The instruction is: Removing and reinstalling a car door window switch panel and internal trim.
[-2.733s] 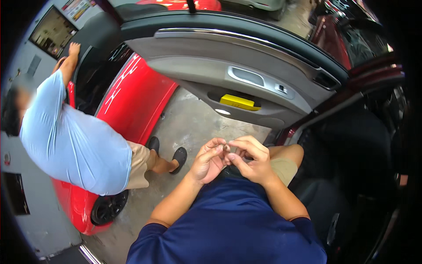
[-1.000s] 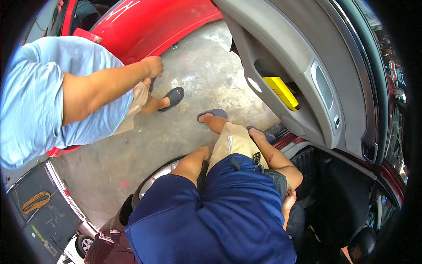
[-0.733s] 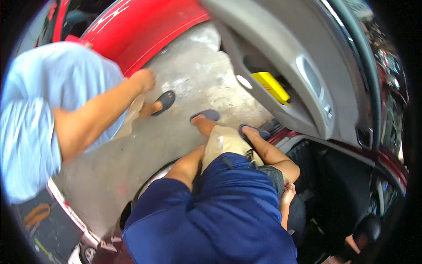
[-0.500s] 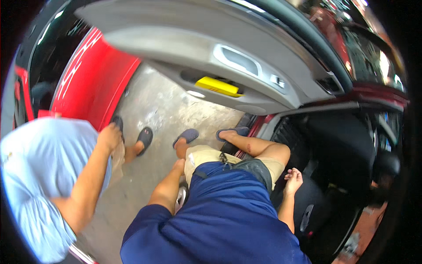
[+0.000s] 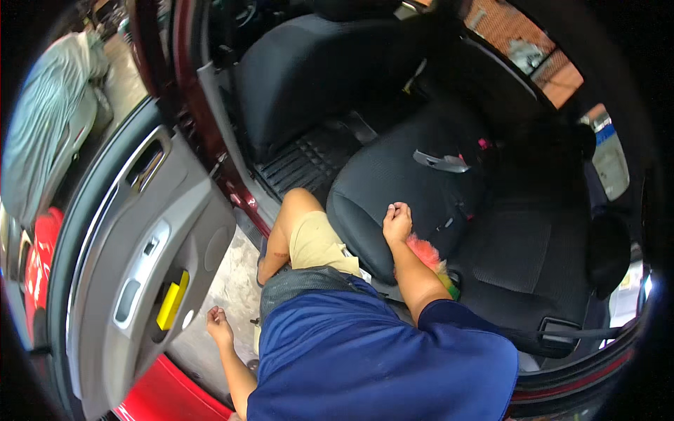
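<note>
Over the edge of the black car seat (image 5: 379,189), my right hand (image 5: 397,223) is raised with its fingers curled in and nothing visible in them. A fluffy duster (image 5: 423,251) in pink, yellow and green shows on the seat behind my right forearm, which partly hides it. My left hand (image 5: 219,324) hangs in the doorway near the open grey car door (image 5: 200,210), its fingers loosely bent and apart, holding nothing I can see. In the door pocket rests a yellow folded item (image 5: 170,305). One bare leg of mine is at the sill.
A silver buckle-like piece (image 5: 441,162) lies on the seat. Black ridged floor mat (image 5: 309,158) covers the footwell, beside another seat (image 5: 316,77). A seat belt (image 5: 590,335) crosses at right. Outside are a red car panel (image 5: 168,393) and a vehicle under a grey-green cover (image 5: 53,119).
My view has swung right, toward the car's inside. The person in the light blue shirt is out of view. My left hand and the duster have come into view.
</note>
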### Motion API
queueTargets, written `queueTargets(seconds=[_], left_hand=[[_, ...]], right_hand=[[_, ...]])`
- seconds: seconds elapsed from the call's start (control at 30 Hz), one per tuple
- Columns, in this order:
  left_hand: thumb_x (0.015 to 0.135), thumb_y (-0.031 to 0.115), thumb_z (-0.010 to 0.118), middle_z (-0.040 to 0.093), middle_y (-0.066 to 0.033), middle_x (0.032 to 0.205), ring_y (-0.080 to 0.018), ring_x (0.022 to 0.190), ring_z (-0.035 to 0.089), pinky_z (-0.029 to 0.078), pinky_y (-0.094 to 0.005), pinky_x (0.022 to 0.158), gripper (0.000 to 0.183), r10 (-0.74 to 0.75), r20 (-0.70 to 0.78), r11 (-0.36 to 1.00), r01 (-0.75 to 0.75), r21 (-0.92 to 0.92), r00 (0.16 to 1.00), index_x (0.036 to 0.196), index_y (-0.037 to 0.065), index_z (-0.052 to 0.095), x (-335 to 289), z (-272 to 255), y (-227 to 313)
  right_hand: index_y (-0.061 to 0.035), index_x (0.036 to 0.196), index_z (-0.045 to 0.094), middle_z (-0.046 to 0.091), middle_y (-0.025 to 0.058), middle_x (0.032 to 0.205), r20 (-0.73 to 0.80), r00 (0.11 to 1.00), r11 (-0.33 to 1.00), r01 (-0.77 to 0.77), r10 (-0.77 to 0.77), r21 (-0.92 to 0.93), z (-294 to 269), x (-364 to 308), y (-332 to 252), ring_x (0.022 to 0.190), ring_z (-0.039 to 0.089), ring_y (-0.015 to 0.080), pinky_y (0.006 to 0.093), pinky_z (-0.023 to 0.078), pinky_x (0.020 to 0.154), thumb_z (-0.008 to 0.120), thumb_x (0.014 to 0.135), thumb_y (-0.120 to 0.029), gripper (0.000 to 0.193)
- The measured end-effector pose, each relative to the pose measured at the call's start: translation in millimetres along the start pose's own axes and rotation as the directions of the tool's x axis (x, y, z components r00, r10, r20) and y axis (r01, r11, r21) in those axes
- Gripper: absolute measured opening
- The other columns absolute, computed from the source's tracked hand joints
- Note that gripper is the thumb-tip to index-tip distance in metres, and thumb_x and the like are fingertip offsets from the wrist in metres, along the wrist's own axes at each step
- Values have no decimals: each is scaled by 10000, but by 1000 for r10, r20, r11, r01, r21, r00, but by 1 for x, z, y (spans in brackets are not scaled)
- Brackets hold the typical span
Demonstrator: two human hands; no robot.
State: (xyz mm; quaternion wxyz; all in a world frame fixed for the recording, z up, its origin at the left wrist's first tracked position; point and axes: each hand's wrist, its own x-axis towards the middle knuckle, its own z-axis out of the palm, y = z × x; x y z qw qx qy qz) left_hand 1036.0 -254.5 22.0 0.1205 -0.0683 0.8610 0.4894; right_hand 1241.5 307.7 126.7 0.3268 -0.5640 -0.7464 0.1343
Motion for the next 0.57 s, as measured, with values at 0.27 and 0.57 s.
queueTargets(seconds=[0.27,0.57], left_hand=[[984,128,663,708,-123,1074,-186,929,656,526,-330,862,242,492,-6,871,-491,22,871,1167,-31,661,11,-14,198],[1007,160,675,643,-35,734,-112,680,563,464,-240,676,177,474,340,816,-550,175,812,970,-13,692,18,20,319]], right_hand=[[-89,1225,697,636,149,1130,-145,965,973,-227,218,-48,-3,50,38,992,676,390,477,540,863,611,968,-205,295],[-127,1316,662,564,111,1329,-349,787,811,-574,509,-110,14,69,76,1229,537,338,524,405,1042,627,964,-275,383]])
